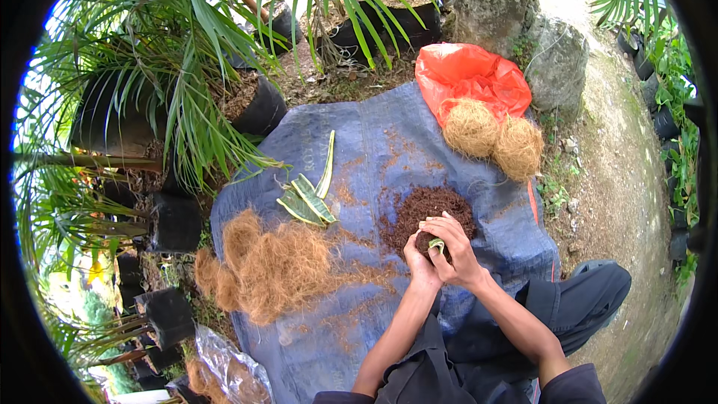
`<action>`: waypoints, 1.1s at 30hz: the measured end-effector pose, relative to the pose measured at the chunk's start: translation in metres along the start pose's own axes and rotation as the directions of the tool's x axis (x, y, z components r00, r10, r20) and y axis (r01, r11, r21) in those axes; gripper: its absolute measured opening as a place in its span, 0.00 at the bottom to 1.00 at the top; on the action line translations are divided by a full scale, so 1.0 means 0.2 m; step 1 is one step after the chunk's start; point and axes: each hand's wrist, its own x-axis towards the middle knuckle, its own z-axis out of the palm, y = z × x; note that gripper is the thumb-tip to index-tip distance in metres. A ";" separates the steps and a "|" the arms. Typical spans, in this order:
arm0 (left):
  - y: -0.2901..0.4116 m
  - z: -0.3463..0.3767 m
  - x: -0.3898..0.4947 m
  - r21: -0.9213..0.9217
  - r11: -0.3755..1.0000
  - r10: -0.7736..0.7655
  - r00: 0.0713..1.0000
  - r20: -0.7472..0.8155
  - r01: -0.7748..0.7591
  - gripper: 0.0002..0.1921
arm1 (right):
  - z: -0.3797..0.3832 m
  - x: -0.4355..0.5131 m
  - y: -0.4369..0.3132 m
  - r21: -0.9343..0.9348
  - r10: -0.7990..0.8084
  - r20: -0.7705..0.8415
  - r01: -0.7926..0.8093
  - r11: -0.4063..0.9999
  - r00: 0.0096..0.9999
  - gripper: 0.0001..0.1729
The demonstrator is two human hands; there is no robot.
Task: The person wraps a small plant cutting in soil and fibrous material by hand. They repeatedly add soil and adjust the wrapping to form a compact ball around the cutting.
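Note:
Cupped between both hands is a dark brown ball of soil or coir medium, and a folded green leaf with pale yellow edges pokes out of it. My left hand supports the ball from the left. My right hand wraps its right and far sides, fingers curved over it. Just beyond them lies a loose heap of the same dark medium on a blue woven tarp. Several variegated snake plant leaf pieces lie to the left, beside a large tangle of tan coconut fibre.
At the tarp's far right, two fibre balls sit at the mouth of a red plastic bag, near large rocks. Potted palms in black grow bags line the left and far sides. A clear plastic bag of fibre lies near left.

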 end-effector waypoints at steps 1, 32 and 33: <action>0.00 -0.01 0.00 -0.008 1.000 0.012 0.999 -0.037 -0.012 0.16 | 0.00 0.00 0.00 0.008 -0.006 0.006 0.006 1.000 1.000 0.22; 0.15 0.00 0.04 -0.226 0.963 0.111 0.978 -0.175 -0.149 0.16 | -0.12 0.05 -0.21 0.018 0.240 0.097 -0.243 0.970 0.966 0.29; 0.15 0.00 0.02 -0.192 0.970 0.120 0.979 -0.166 -0.152 0.16 | -0.11 0.05 -0.21 0.009 0.252 0.092 -0.254 0.967 0.963 0.26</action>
